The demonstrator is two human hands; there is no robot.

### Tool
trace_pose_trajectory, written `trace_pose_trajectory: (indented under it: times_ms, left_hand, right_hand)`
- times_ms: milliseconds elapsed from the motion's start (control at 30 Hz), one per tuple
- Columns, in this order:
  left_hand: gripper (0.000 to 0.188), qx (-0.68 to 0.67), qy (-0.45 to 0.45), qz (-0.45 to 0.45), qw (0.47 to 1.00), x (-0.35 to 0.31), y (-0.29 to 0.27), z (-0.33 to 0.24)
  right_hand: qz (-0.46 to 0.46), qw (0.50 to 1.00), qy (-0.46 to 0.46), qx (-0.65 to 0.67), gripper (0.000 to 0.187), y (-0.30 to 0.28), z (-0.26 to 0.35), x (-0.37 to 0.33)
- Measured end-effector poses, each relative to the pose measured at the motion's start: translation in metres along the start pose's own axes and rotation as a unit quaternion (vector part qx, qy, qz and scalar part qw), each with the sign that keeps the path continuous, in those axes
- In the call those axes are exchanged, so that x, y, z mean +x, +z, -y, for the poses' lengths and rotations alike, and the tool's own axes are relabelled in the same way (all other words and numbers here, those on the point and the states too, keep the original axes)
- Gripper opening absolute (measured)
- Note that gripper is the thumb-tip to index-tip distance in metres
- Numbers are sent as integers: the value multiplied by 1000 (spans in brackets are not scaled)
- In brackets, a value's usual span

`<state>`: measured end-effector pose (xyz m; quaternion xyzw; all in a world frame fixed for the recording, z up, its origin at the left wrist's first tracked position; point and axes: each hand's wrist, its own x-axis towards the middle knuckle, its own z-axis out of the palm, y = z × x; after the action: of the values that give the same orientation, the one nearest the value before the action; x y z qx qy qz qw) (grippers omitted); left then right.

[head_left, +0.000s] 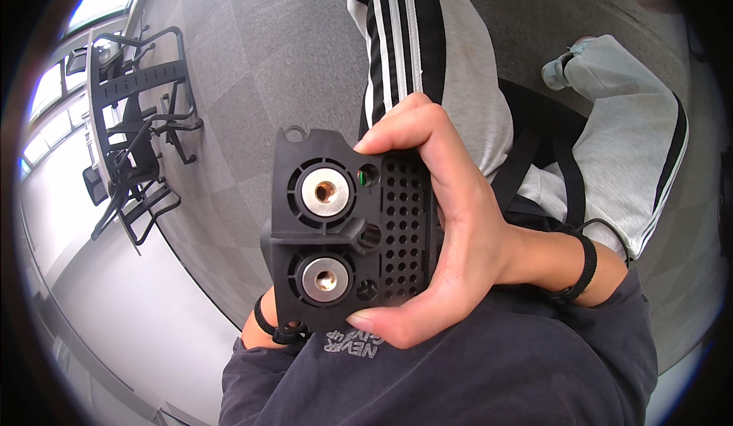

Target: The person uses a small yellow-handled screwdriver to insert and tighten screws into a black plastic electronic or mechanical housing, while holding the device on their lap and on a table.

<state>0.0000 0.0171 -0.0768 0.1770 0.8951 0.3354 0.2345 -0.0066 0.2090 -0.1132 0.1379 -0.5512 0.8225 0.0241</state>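
A black plastic module (324, 231) is held up close, in front of my dark shirt. Its face carries two round silver metal terminals with holes in their centres, the upper terminal (324, 192) and the lower terminal (325, 280). Beside them is a perforated grille (402, 227), and a small ring tab sticks out at the top left corner. My right hand (458, 220) grips the module from its right side, with fingers closed on its upper and lower edges. Only my left wrist, wearing a black band, shows below the module's lower left corner; the module hides the left hand and its fingers.
My legs in grey trousers (466, 67) with black and white side stripes stretch to the upper right. Grey carpet (252, 52) covers the floor. A table with black chairs (141, 98) stands at the left, near windows and a white wall (145, 304).
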Motion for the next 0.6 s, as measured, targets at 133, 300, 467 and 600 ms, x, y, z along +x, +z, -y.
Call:
trace_pose_trajectory:
  times_ms: [133, 300, 467, 600]
  left_hand:
    - [28, 2, -1, 3, 1000, -1, 2, -2]
    - [28, 2, 2, 8, 1000, -3, 8, -5]
    - [28, 2, 7, 15, 1000, -3, 11, -7]
    - [27, 7, 4, 11, 1000, -4, 8, -10]
  right_hand:
    - [6, 1000, 6, -13, 84, -1, 2, 0]
    - [-21, 1000, 0, 8, 73, 2, 3, 1]
    - [-22, 1000, 10, 17, 74, 2, 3, -1]
    - [-12, 1000, 15, 18, 75, 3, 6, 1]
